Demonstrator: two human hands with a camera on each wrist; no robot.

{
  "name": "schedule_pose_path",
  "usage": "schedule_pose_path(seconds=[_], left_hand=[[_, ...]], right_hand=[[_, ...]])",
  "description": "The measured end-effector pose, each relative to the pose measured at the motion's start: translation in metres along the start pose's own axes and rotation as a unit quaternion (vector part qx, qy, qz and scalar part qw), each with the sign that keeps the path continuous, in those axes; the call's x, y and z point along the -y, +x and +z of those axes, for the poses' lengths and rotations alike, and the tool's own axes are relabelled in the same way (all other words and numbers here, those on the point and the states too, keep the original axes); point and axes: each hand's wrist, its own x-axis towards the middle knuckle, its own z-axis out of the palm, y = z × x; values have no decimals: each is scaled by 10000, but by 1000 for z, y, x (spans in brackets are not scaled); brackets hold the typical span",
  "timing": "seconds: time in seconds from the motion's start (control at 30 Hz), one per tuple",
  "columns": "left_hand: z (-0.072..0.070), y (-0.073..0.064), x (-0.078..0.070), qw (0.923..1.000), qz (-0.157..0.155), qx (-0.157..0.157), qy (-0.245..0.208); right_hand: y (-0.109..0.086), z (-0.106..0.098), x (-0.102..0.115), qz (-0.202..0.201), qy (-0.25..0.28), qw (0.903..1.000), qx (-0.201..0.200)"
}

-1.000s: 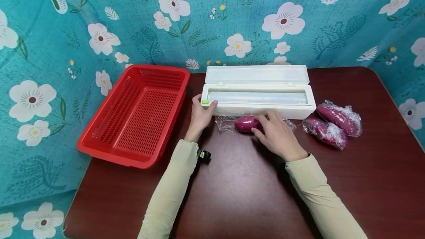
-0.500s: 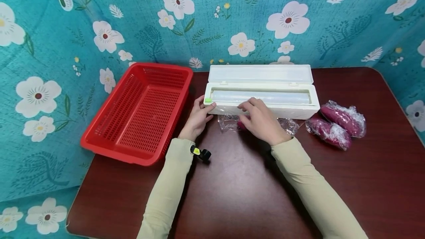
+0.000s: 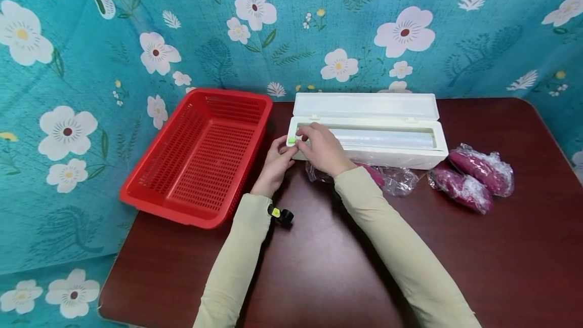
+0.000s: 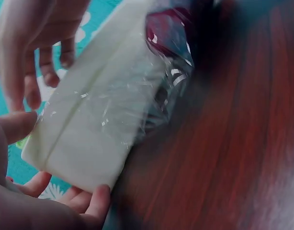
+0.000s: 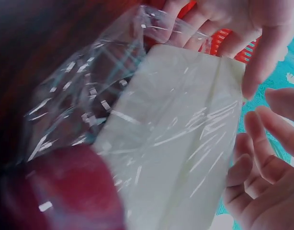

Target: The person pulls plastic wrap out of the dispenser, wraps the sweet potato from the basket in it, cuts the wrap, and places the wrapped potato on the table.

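Note:
A white cling film dispenser (image 3: 401, 158) stands at the table's back with its lid raised and a film roll (image 3: 387, 138) inside. My left hand (image 3: 272, 170) grips its left end, thumb near the top edge and fingers round the end. Beside that thumb, my right hand (image 3: 324, 152) reaches over the front edge near the green slider (image 3: 292, 140), fingers loosely bent; contact with the slider cannot be made out. Film hangs down the dispenser's front. An oblong magenta thing, perhaps a sweet potato (image 3: 374, 173), lies on film before the dispenser, partly hidden by my right arm.
Two film-wrapped magenta pieces (image 3: 483, 168) lie to the right of the dispenser. A red slotted basket (image 3: 196, 219) stands on the left. A flowered teal cloth (image 3: 355, 29) hangs behind the dark red-brown table (image 3: 314, 277).
My right hand has left the magenta piece and moved left along the dispenser's front to the slider end. My left hand stays on the dispenser's left end. The view has shifted slightly.

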Motion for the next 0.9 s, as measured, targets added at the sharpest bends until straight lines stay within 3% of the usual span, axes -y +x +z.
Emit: schedule_pose_path(seconds=[0.17,0.33,0.53,0.7,0.9], left_hand=[[-1,-1,2,9961,525,-28,710],[-7,-2,0,9845,1044,311,1373],[-14,0,-4,9657,1186,784,2174],[-18,4,-4,9449,1471,940,2769],[-22,6,-5,9376,1437,1080,2978]], right_hand=[[10,4,2,64,-415,9985,339],[15,4,6,22,-768,9955,553],[16,6,6,-48,-989,9939,482],[14,4,5,-268,-1163,9922,373],[12,3,2,-664,-1151,9908,269]])
